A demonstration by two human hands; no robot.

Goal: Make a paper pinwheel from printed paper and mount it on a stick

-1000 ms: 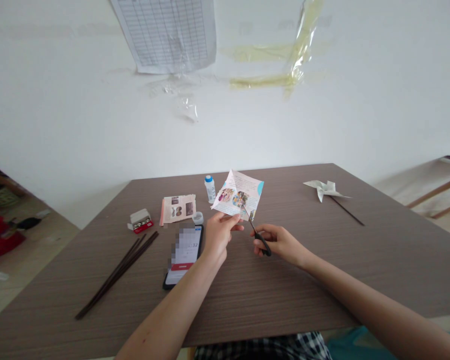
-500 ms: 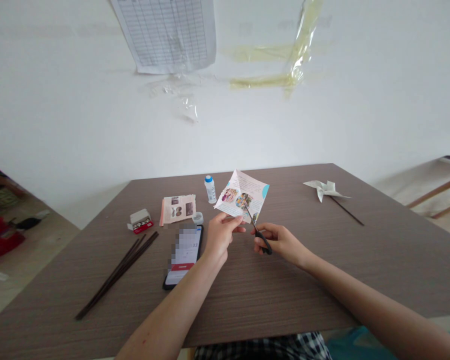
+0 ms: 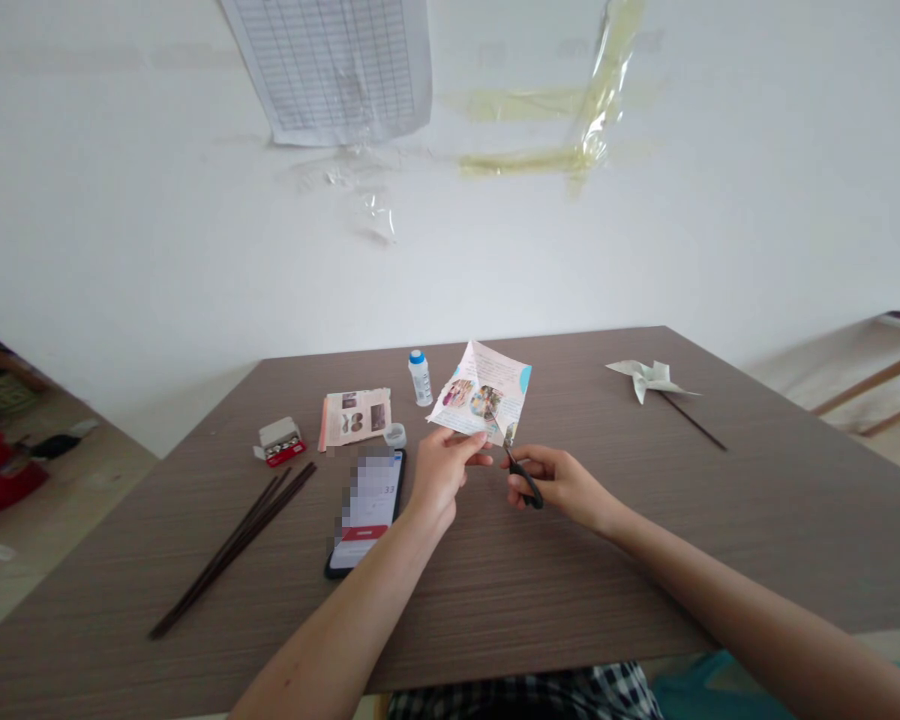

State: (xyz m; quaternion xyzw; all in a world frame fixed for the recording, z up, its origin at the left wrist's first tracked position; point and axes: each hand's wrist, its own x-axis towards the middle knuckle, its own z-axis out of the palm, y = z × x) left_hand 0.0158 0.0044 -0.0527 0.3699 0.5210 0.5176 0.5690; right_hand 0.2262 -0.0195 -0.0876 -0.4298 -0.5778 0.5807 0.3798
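My left hand pinches the near edge of a printed sheet of paper between thumb and fingers, holding it raised over the table. In my right hand are black-handled scissors, their blades at the sheet's near right corner, where they meet the paper. How far the blades are apart is hard to make out. A phone lies left of my left hand. Beyond that hand stand a small white bottle with a blue cap and a roll of clear tape.
Printed paper pieces lie at the back left, near an open small red-and-white box. Several dark thin sticks rest along the left. A paper pinwheel on a stick lies at the right. A white wall rises behind the table.
The scissor blades have closed and now reach less far over the sheet. The sheet's right side has shifted slightly left; both hands stay nearly in place.
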